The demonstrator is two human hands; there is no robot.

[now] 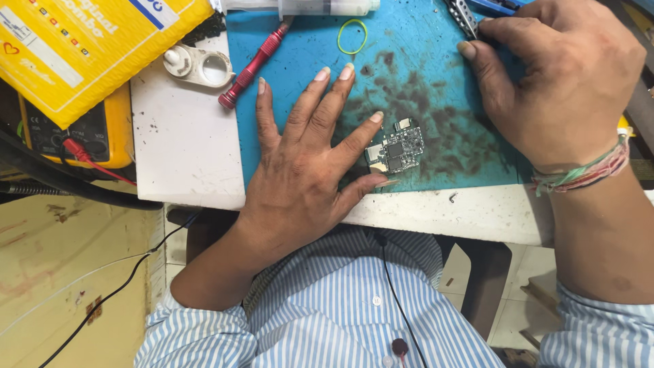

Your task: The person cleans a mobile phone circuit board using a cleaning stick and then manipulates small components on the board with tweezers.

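Left hand [306, 153]: lying flat and palm-down on the blue mat [436, 88], fingers spread apart and gripping nothing; the index finger and thumb are framing a small dark circuit board [396, 148], their tips sitting just beside, possibly touching, its left edge. Circuit board: lying flat on the mat near the front edge of the table, between the two hands, amid dark smudges staining the mat. Right hand [558, 82]: resting knuckles-up at the far right of the mat, fingers curling inward over a metal tool [464, 15], perhaps tweezers or pliers with blue handles; the hand is covering most of it, so whether the fingers are actually clamping it cannot be told. Wrist of that hand: wearing braided thread bands [586, 170]. Yellow rubber band [352, 35]: lying loose on the mat beyond the left fingertips. Red screwdriver [255, 65]: lying slantwise across the mat's left border, just beyond the left little finger. White loupe-like piece [197, 66]: sitting on the white table [184, 143] beside the screwdriver's handle. Yellow padded envelope [82, 48]: overhanging a yellow meter [88, 133] with a red lead at the far left. Striped shirt [340, 307]: showing below the table edge, with a thin black cable running down it.
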